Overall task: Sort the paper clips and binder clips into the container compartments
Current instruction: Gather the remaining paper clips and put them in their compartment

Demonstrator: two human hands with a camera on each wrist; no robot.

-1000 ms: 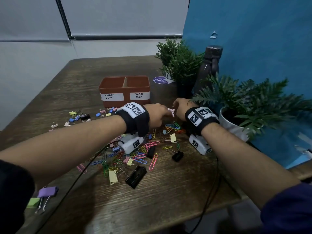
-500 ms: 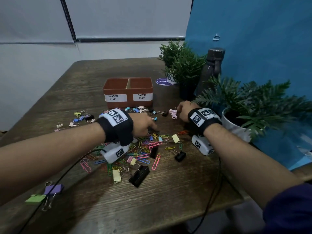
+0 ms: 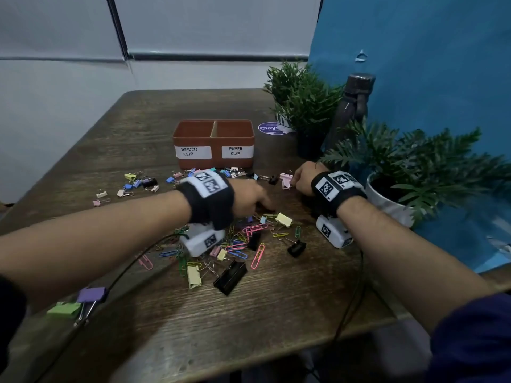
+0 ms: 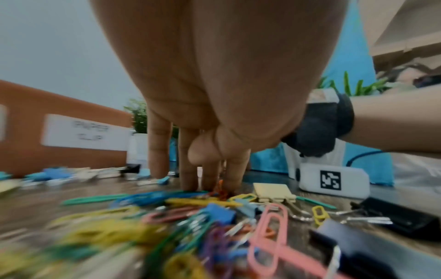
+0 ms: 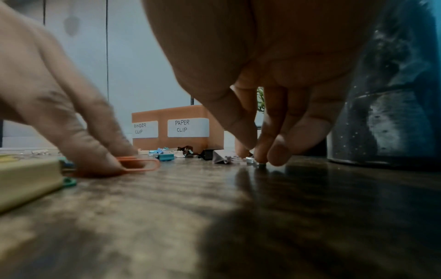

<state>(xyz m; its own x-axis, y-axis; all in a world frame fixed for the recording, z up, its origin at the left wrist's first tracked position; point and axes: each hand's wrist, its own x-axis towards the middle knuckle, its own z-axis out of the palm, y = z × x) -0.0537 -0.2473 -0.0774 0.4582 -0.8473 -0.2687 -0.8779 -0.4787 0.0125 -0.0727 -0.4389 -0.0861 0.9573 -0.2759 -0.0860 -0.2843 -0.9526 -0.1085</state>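
The brown two-compartment container (image 3: pixel 213 164) stands mid-table, labelled BINDER CLIP on the left and PAPER CLIP on the right. Coloured paper clips and binder clips (image 3: pixel 249 239) lie scattered in front of it. My left hand (image 3: pixel 266 208) reaches down at the pile's far edge. Its straight fingers (image 4: pixel 188 177) press an orange paper clip (image 5: pixel 143 164) against the wood. My right hand (image 3: pixel 294 182) is low on the table by the pink binder clip (image 3: pixel 286 179). Thumb and fingertips (image 5: pixel 276 158) pinch that clip's silver wire handle (image 5: pixel 255 163).
Two potted plants (image 3: pixel 301 100) (image 3: pixel 414 172) and a dark bottle (image 3: pixel 351 111) crowd the right side before a blue backdrop. A large black binder clip (image 3: pixel 231 276), a yellow one (image 3: pixel 193 276), and purple and green ones (image 3: pixel 80 299) lie nearer me. Cables run off the front edge.
My left hand drew back from beside the right hand and came down on the paper clip pile. The right hand stayed by the pink binder clip.
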